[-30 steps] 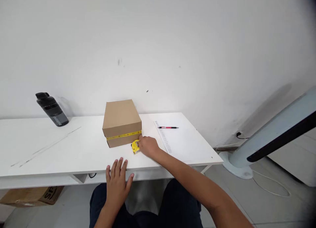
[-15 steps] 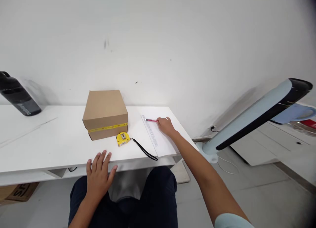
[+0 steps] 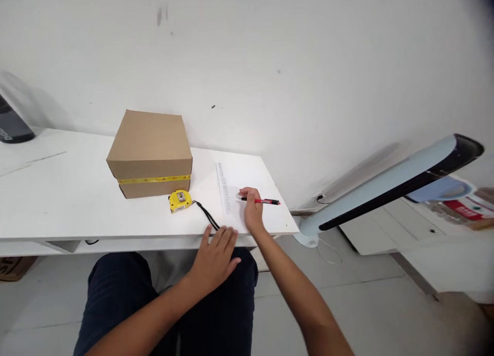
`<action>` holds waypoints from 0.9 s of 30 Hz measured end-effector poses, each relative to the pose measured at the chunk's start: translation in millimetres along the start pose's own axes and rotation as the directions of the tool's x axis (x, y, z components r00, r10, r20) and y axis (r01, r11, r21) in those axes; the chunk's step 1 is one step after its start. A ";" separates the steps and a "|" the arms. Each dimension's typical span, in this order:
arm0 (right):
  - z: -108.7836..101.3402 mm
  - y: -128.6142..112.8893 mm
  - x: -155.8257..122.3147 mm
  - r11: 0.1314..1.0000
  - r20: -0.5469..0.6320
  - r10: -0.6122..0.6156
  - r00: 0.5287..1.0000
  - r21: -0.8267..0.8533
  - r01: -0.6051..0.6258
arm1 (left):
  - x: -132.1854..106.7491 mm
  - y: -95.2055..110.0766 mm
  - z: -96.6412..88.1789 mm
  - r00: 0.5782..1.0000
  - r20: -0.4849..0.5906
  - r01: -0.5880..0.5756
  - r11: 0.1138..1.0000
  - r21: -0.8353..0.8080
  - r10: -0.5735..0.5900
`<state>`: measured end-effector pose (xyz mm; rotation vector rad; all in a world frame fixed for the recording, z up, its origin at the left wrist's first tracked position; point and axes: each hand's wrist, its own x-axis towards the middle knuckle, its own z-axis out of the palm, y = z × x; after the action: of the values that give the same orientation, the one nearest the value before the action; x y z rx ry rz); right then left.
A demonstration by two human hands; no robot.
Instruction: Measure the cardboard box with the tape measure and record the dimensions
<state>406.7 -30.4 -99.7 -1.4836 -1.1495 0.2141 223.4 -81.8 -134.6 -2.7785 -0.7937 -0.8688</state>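
Observation:
Over the sheet of paper (image 3: 241, 177), which has a column of writing down its left side, my right hand (image 3: 252, 210) grips a red and black pen (image 3: 269, 201). The pen lies nearly level across the fingers. My left hand (image 3: 216, 255) is open, its fingertips at the table's front edge beside the black strap (image 3: 206, 212). That strap belongs to a yellow tape measure (image 3: 180, 200) lying in front of a closed brown cardboard box (image 3: 152, 140). A yellow band (image 3: 154, 179) runs around the box.
The white table (image 3: 69, 201) stands against the wall. A dark bottle (image 3: 13, 123) is at its far left. Right of the table rises a light-blue and black tower-shaped appliance (image 3: 393, 183), with a white cabinet (image 3: 380, 225) behind it.
My left hand has moved right along the table edge to the strap. My right hand has come nearer me, and the pen has turned in its grip. The view has shifted.

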 end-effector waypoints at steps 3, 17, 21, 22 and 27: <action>12.0 -2.9 1.4 0.997 0.000 0.052 0.999 0.051 -0.052 | 1.1 -10.3 11.6 0.997 -0.026 0.075 0.997 0.037 -0.074; 15.3 -14.1 -2.5 0.987 0.313 0.157 0.937 -0.066 -0.143 | 1.9 -2.9 31.8 0.976 -0.087 0.205 0.976 0.069 -0.199; 14.7 -15.8 -3.2 0.988 0.340 0.150 0.928 -0.091 -0.126 | -0.1 -4.7 32.2 0.979 -0.082 0.193 0.979 0.067 -0.188; 14.3 -16.2 -3.5 0.988 0.349 0.148 0.925 -0.093 -0.123 | -0.6 -4.7 32.4 0.979 -0.080 0.192 0.979 0.066 -0.187; 13.2 -16.0 -4.3 0.988 0.358 0.142 0.923 -0.111 -0.109 | -1.1 -3.5 32.0 0.980 -0.066 0.193 0.979 0.057 -0.190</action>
<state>387.0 -27.6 -92.3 -1.6424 -1.3736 0.5533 236.6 -70.8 -161.8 -2.6404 -1.0729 -0.9351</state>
